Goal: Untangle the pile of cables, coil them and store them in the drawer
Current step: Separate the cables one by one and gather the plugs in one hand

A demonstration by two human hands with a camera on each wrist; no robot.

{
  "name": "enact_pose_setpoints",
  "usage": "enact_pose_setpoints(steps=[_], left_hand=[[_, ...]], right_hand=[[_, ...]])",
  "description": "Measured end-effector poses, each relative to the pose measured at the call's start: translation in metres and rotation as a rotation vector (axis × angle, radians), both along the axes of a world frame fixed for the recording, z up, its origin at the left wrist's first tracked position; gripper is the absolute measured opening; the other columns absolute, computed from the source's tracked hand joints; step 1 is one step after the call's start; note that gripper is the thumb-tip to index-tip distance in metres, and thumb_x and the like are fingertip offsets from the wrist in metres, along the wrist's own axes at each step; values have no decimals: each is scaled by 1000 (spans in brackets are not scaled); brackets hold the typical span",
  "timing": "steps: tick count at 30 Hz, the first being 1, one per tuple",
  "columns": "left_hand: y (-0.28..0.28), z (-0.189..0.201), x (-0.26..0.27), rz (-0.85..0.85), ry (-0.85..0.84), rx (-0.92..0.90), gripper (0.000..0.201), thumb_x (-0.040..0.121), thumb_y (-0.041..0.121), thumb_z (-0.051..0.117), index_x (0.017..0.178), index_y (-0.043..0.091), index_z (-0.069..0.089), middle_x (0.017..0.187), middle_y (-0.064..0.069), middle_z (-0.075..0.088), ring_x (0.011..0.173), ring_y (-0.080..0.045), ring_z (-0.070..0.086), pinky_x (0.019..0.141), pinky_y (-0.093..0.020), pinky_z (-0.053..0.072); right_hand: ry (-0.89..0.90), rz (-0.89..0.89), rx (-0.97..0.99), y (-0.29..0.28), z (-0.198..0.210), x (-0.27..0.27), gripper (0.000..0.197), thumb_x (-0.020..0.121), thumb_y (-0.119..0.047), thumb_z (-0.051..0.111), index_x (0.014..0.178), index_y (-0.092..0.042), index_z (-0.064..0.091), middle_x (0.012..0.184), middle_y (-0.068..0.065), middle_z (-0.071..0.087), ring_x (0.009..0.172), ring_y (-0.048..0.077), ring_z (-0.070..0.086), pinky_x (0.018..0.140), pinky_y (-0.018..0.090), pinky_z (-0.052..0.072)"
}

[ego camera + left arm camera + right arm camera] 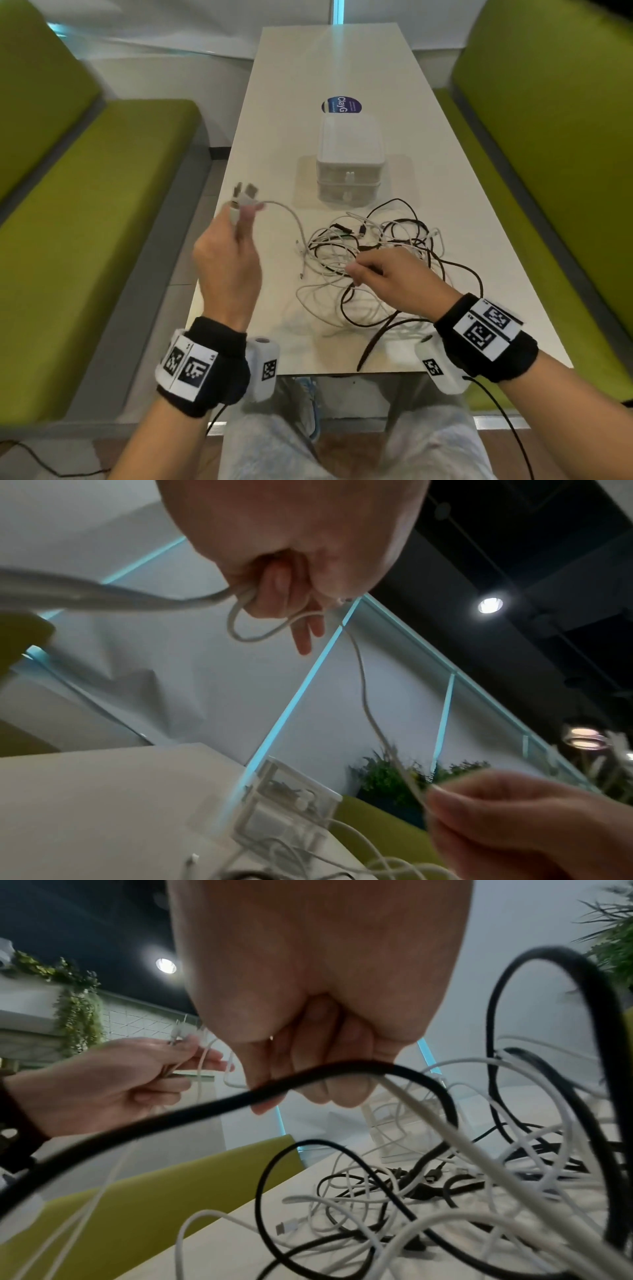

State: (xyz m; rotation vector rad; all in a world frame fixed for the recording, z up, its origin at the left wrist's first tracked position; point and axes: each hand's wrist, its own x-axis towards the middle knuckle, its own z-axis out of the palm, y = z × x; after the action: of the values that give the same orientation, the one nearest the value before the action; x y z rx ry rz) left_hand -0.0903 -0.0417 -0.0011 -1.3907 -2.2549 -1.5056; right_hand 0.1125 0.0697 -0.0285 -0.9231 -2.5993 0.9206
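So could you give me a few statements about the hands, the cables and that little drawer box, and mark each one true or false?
1. The left hand holds a white cable up above the table. True.
2. The drawer box has a drawer pulled open. False: both drawers look closed.
3. The right hand is down in the cable pile. True.
4. All the cables in the pile are white. False: black and white ones are mixed.
5. The pile lies on the far side of the drawer box. False: it lies between the box and the person.
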Motion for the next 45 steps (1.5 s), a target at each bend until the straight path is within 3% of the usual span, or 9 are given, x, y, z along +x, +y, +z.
enact_pose_setpoints(steps=[5,12,16,22,26,30,34,39,45], left_hand=[[9,-16,53,-284,-129,-165,29,101,44,28,94,25,49,85,11,66,64,1,55,56,-18,45],[13,-37,65,-331,-155,-314,50,95,54,21,120,20,49,77,6,65,63,-12,59,57,-26,39],[11,-33,62,-308,66,-325,42,99,47,22,110,18,50,73,6,63,61,-21,61,54,-33,39],[12,-5,15,-59,167,-245,44,102,36,29,107,2,58,56,10,42,42,-6,32,45,-16,17],[9,11,-24,92,53,-165,57,98,46,24,104,0,58,77,-4,58,62,-19,46,57,-28,29],[8,0,-14,-16,79,-202,33,102,31,39,101,8,62,75,-2,66,65,-22,60,59,-24,33],[12,-16,26,-189,154,-252,29,102,37,43,104,17,65,76,5,67,59,-13,56,50,-13,31],[17,-33,68,-337,102,-340,28,103,39,39,105,24,63,76,4,68,69,-18,61,61,-31,42],[17,-35,75,-350,-145,-329,40,102,46,32,78,24,55,61,8,53,59,-8,51,56,-24,35]], right_hand=[[40,19,-6,-9,8,-11,31,98,-37,50,73,-24,62,56,-18,55,59,-3,53,54,14,33],[230,36,-70,-11,7,-9,28,99,-28,53,79,-13,68,66,-17,65,65,2,60,62,20,44],[228,21,-108,-13,7,-10,27,98,-30,54,74,-21,65,52,-21,51,52,3,47,53,15,33],[163,56,-162,-3,0,1,41,100,-34,50,67,-11,56,52,-17,47,52,3,43,55,15,31],[108,54,-129,9,-12,8,39,99,-41,46,66,-22,52,59,-12,49,58,4,45,61,22,37],[79,31,-67,9,-16,3,38,99,-43,45,70,-22,57,61,-4,56,62,12,53,65,33,43],[81,67,-53,2,-15,-1,34,99,-37,49,74,-19,63,60,-20,56,60,3,54,60,27,43],[88,120,-10,-5,-10,0,22,98,-23,53,86,-15,69,63,-21,59,60,-9,56,57,11,38],[204,82,11,-11,-14,1,21,99,-40,41,86,-28,52,73,-7,63,66,12,59,61,37,48]])
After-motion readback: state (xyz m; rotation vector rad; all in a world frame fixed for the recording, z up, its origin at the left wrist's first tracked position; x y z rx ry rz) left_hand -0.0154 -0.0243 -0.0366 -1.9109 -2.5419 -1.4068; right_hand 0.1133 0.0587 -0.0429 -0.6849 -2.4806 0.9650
